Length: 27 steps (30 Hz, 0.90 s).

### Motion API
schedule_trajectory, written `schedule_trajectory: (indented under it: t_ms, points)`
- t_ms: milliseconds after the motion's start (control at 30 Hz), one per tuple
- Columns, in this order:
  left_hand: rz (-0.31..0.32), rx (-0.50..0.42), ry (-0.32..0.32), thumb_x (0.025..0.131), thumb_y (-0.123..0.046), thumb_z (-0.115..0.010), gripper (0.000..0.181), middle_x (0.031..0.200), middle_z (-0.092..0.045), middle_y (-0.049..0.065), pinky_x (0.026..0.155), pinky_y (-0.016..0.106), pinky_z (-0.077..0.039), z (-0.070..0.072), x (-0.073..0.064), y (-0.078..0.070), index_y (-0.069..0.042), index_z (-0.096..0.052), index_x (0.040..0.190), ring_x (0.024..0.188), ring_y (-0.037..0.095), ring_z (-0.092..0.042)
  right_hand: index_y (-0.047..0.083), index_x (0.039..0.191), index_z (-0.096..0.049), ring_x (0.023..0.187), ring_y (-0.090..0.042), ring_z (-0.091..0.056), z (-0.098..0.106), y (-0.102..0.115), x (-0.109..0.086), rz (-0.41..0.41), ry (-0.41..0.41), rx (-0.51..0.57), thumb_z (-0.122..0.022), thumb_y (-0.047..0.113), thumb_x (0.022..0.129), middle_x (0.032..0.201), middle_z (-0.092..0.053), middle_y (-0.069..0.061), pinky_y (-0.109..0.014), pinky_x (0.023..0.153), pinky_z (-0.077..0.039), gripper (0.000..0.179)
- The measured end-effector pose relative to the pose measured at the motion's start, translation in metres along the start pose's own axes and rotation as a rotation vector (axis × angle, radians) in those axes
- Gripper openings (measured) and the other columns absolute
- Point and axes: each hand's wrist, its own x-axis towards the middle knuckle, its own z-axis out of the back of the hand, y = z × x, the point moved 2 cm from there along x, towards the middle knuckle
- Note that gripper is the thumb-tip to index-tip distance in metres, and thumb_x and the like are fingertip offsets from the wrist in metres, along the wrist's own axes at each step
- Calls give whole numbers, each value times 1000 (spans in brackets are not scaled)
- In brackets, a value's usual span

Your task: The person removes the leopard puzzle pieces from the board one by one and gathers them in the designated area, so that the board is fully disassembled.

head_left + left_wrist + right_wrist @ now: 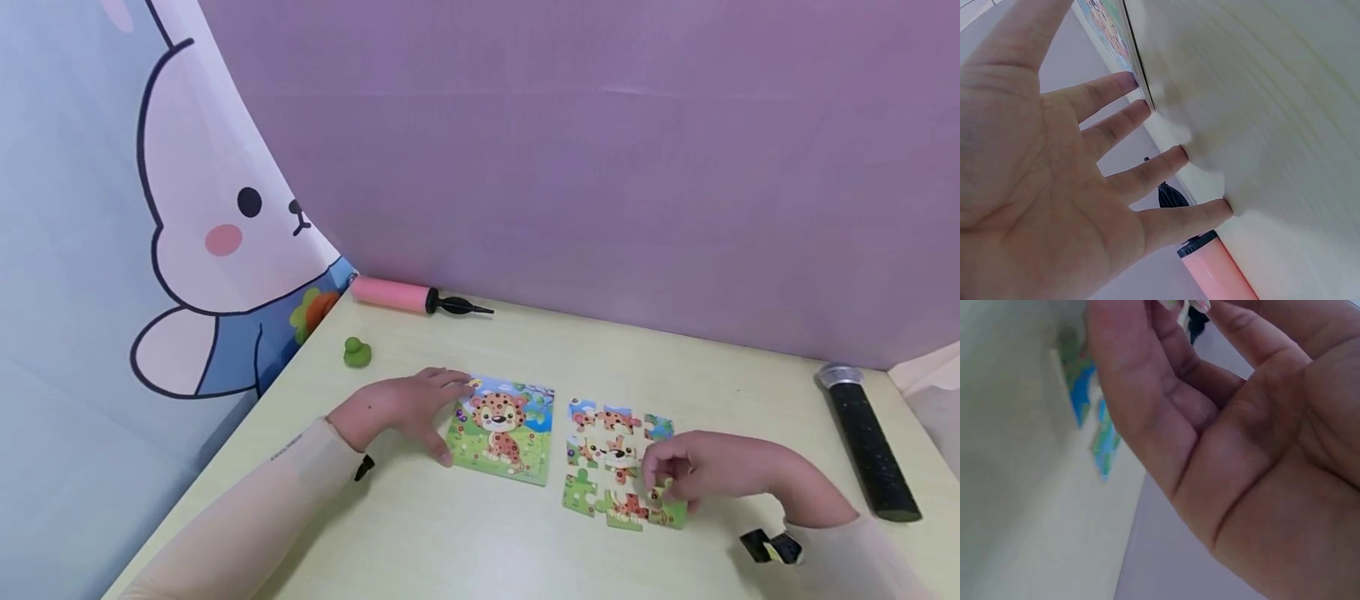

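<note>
My left hand lies spread at the left side of a square leopard picture board, fingertips on its edge. In the left wrist view the palm faces the camera, fingers straight and apart. To the board's right lie loose jigsaw pieces of the same leopard picture, with gaps between several of them. Over their right side, my right hand pinches a puzzle piece between thumb and curled fingers. Only a sliver of this piece shows in the right wrist view; the fingers hide the rest.
A pink hand pump with a black nozzle lies along the back edge of the table. In front of it sits a small green duck. At the far right is a black microphone with a silver head. Purple cloth hangs behind.
</note>
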Motion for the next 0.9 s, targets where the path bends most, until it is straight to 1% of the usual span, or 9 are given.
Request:
schedule_trajectory:
  t_ms: [67, 133, 267, 300, 400, 467, 667, 900]
  points:
    - [-2, -2, 0, 78, -55, -93, 113, 181, -20, -1, 128, 65, -37, 0, 0, 0, -27, -32, 170, 168, 33, -18, 10, 110, -71, 74, -2, -58, -3, -2, 1, -1, 16, 5, -67, 2, 99, 89, -65, -6, -29, 62, -61, 14]
    - [-3, -4, 1, 78, -55, -93, 113, 181, -20, -1, 128, 65, -37, 1, 0, 0, -27, -32, 170, 168, 33, -18, 10, 108, -72, 73, 0, -55, -5, -2, 1, 2, 18, -1, -70, 2, 96, 86, -64, -4, -25, 60, -57, 14]
    - [-7, -7, 1, 79, -56, -92, 113, 181, -20, -2, 128, 66, -37, 0, 1, 0, -28, -32, 170, 168, 34, -18, 12, 104, -74, 75, 1, -53, -6, -3, 3, 25, -5, -44, -73, 3, 93, 86, -64, 0, -21, 60, -48, 15]
    - [-7, -7, 1, 78, -56, -92, 113, 181, -20, -2, 128, 66, -37, 0, 1, 0, -28, -32, 170, 168, 33, -18, 13, 104, -74, 75, 1, -54, -6, -4, 3, 29, -13, -57, -74, 4, 93, 87, -65, 0, -20, 61, -48, 14]
    - [-8, -7, -2, 78, -56, -92, 113, 181, -20, -2, 128, 66, -36, 0, 2, 0, -28, -32, 170, 168, 33, -18, 15, 103, -74, 78, 0, -56, -5, -6, 4, 33, -40, -78, -76, 7, 94, 90, -66, 1, -21, 63, -49, 13]
    - [-8, -6, -4, 78, -56, -92, 113, 181, -21, -2, 128, 66, -36, 0, 2, 0, -28, -32, 170, 168, 33, -18, 15, 104, -74, 79, -1, -57, -5, -7, 4, 32, -54, -80, -76, 8, 94, 93, -66, -1, -21, 64, -50, 12]
    - [-4, -4, -7, 78, -57, -92, 113, 181, -21, -3, 128, 65, -37, -1, 3, 1, -29, -32, 170, 168, 33, -18, 16, 106, -76, 81, -3, -54, -3, -8, 5, 46, -71, -76, -78, 11, 94, 97, -62, -13, -22, 65, -50, 14]
    - [11, 7, -3, 77, -57, -93, 113, 181, -21, -4, 129, 62, -36, -2, 4, 3, -31, -33, 169, 168, 30, -18, 15, 110, -78, 81, -3, -53, -1, -5, 4, 47, -81, -79, -79, 11, 92, 99, -62, -14, -22, 65, -49, 18]
